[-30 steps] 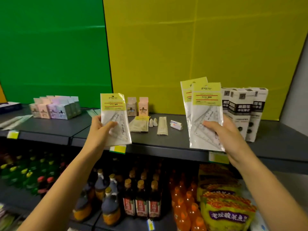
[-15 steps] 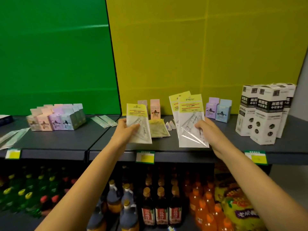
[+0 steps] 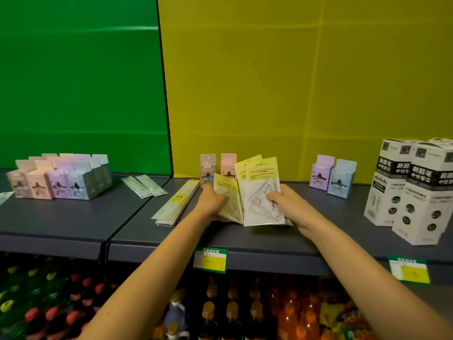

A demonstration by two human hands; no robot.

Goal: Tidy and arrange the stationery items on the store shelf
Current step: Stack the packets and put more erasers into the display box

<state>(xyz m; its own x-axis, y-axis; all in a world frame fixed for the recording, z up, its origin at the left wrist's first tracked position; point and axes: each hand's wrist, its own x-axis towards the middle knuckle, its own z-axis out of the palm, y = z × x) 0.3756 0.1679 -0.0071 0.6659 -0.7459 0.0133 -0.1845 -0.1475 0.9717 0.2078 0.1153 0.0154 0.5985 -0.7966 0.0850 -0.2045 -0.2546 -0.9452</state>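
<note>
My left hand (image 3: 212, 201) holds a yellow-topped pack of set squares (image 3: 226, 192) tilted low over the dark shelf (image 3: 73, 217). My right hand (image 3: 289, 202) grips two or more similar ruler packs (image 3: 262, 192), standing them on their lower edge on the shelf. The two bundles touch side by side in the middle of the shelf. A flat stack of long ruler packs (image 3: 177, 204) lies just left of my left hand.
Pastel small boxes (image 3: 58, 180) are grouped at the left, two more (image 3: 332, 179) at the right, two (image 3: 218, 165) behind the packs. Tall black-and-white boxes (image 3: 414, 190) stand far right. Two thin green packets (image 3: 144, 186) lie near the panel seam. Bottles fill the lower shelf.
Both hands have come down and together, bringing the packs from mid-air onto the shelf, where they now meet. The view has shifted closer to the shelf.
</note>
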